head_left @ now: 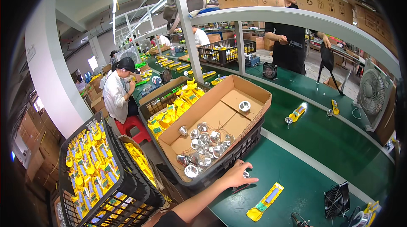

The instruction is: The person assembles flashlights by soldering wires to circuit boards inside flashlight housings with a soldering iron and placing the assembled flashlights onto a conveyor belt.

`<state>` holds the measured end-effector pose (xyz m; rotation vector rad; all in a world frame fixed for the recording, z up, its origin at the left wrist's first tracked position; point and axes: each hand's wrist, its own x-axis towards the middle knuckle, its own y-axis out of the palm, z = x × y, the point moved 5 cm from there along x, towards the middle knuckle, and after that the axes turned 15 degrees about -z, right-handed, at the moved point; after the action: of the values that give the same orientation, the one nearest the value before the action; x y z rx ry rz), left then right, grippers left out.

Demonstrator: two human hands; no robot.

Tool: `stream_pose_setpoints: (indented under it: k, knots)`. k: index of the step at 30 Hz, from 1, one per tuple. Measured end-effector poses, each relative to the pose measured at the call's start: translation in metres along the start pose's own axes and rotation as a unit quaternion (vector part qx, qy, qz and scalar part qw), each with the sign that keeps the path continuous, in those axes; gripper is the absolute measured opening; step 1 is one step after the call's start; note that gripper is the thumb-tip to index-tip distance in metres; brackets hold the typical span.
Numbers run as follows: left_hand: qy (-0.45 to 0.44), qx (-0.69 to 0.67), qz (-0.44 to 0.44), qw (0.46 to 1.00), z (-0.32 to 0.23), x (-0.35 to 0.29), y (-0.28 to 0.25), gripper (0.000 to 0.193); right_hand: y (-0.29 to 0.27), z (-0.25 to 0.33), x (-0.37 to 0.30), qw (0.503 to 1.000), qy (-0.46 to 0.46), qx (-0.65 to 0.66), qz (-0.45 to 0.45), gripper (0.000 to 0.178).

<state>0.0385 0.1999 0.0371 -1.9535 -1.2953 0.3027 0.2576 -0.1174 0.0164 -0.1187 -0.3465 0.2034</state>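
My left hand (235, 176) reaches in from the lower edge, above the green bench beside the carton's near corner. Its thumb and fingers curve round a small silvery reflector cup (246, 175), mostly hidden by the hand; thin dark wires show below. To the right of the hand lies a yellow strip (265, 202) bearing a blue-violet cell and a small green board. Several shiny reflector cups with thin wires (204, 142) are heaped in the open cardboard carton (178, 141). My right hand is out of view.
Black crates hold yellow parts (91, 159) at left and behind the carton. A small black fan (337, 199) and a wired tool (300, 219) lie at lower right. A green conveyor (330, 135) with yellow parts runs beyond. People (121, 89) work nearby; a metal shelf (292, 14) spans above.
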Motion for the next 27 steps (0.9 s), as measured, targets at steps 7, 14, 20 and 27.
stream_pose_setpoints:
  k: [7, 14, 20, 27]
  knots:
    - [0.052, 0.036, -0.103, 0.993, -0.013, 0.011, -0.012, 0.032, 0.000, -0.001, -0.007, 0.999, 0.004, 0.040, 0.008, 0.026]
    - [0.149, -0.097, -0.218, 0.960, -0.065, -0.017, -0.058, 0.043, -0.005, -0.006, -0.002, 0.997, -0.049, 0.055, -0.015, 0.027]
    - [0.057, -0.167, -0.043, 0.983, -0.049, -0.097, -0.020, 0.044, 0.000, 0.003, 0.010, 0.994, -0.048, 0.101, -0.018, 0.027]
    - [0.046, -0.155, -0.094, 0.982, -0.021, -0.120, 0.004, 0.045, 0.047, 0.041, 0.037, 0.979, -0.004, 0.205, -0.012, 0.023]
